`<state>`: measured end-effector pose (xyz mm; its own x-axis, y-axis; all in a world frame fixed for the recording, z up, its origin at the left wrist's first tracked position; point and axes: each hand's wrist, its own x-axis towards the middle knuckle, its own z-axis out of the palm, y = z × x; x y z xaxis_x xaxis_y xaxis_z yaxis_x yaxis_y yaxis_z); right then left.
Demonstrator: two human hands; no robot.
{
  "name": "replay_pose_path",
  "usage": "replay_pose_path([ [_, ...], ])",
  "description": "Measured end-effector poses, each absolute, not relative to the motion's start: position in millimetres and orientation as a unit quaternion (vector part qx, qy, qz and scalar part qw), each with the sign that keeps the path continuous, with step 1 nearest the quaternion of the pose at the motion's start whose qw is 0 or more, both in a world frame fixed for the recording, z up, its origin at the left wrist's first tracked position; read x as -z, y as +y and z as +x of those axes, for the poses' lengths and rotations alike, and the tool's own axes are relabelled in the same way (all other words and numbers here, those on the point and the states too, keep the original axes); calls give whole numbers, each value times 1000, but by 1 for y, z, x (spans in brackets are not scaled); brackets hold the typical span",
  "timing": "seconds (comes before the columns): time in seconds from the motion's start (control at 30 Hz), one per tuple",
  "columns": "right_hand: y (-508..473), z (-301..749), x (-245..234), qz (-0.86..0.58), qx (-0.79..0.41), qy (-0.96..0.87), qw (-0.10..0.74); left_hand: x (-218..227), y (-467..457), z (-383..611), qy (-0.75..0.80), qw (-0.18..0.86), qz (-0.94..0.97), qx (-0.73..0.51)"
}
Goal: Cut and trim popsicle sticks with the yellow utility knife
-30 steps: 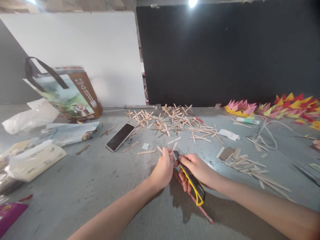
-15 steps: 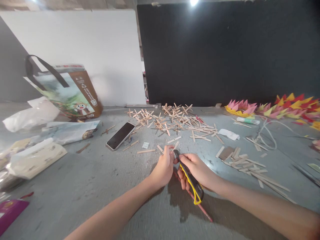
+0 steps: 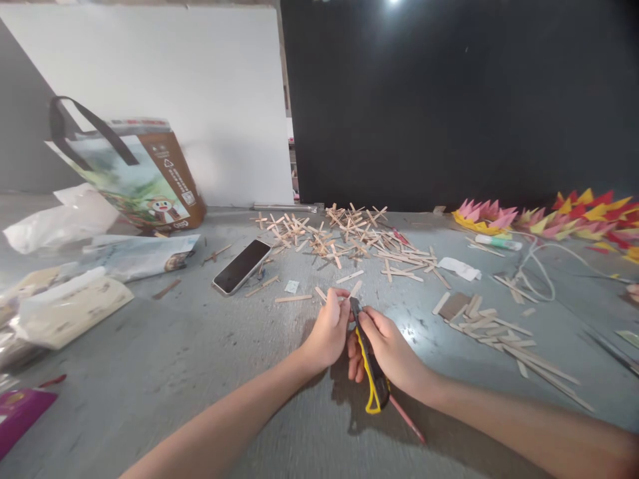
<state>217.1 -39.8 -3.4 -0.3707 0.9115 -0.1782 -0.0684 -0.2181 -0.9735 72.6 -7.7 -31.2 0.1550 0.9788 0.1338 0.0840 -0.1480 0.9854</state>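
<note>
My left hand (image 3: 330, 327) is closed in a pinch on a wooden craft stick (image 3: 355, 289), whose pale end sticks up past my fingertips. Another stick end (image 3: 320, 293) shows just left of those fingers. My right hand (image 3: 387, 342) grips a black and yellow utility knife (image 3: 370, 366), its head up against the stick and its handle slanting down toward me. Fingers hide the blade and the exact spot where it meets the wood. On the table under my right hand lies a thin reddish stick or pencil (image 3: 408, 420), partly covered.
Crossed craft sticks (image 3: 344, 229) form a pile at the back; loose sticks (image 3: 492, 329) lie at right. A phone (image 3: 243, 266) and a printed bag (image 3: 144, 176) stand or lie at left. Paper crowns (image 3: 484, 216), a glue stick (image 3: 498, 242) and a white cable (image 3: 536, 283) are at back right.
The knife has turned in my right hand, its handle end swinging left and its head staying near the stick. My left hand keeps its pinch. The whole view has shifted slightly.
</note>
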Motion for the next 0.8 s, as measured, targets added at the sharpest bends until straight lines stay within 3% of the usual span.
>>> replay_pose_path([
  [0.37,-51,208,-2,-431,-697,-403,407,23,-10,69,450,380,676,-442],
  [0.63,-61,203,1,-464,-652,-423,425,23,-13,70,420,514,659,-353],
  [0.8,-60,204,3,-456,-655,-421,431,22,-12,71,444,474,656,-385],
])
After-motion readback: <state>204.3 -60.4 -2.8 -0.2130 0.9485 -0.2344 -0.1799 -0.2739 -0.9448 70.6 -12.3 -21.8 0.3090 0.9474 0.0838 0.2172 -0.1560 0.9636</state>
